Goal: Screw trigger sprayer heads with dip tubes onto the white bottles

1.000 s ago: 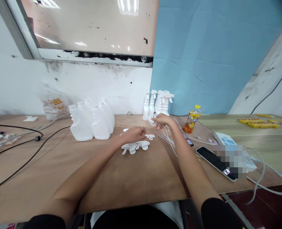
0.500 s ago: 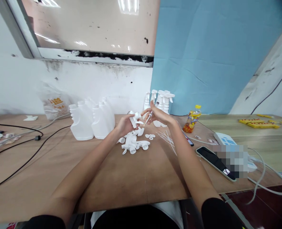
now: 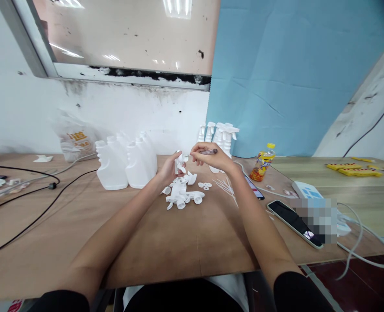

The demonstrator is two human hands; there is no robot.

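Observation:
My left hand (image 3: 169, 169) grips a white spray trigger head (image 3: 180, 162) above the table. A slim pen-like tool with a dark brownish shaft (image 3: 210, 151) is pinched in my right hand (image 3: 217, 158); its thin tip points at the trigger head, and whether it touches cannot be made out. Below the hands lies a pile of loose white trigger heads (image 3: 180, 198). Several small white rings (image 3: 205, 185) rest to the right of the pile. Thin white tubes (image 3: 224, 187) are spread near my right forearm.
White bottles without heads (image 3: 111, 171) stand at the left back. Bottles with trigger heads (image 3: 227, 135) stand behind my right hand. A drink bottle (image 3: 262, 163), a phone (image 3: 292, 222), a white device (image 3: 306, 189) and cables lie right. Black cables (image 3: 71, 184) cross the left side.
My right hand has turned the pen-like tool so its tip faces the trigger head, and its fingers have closed into a pinch. The trigger head has tilted slightly in my left hand.

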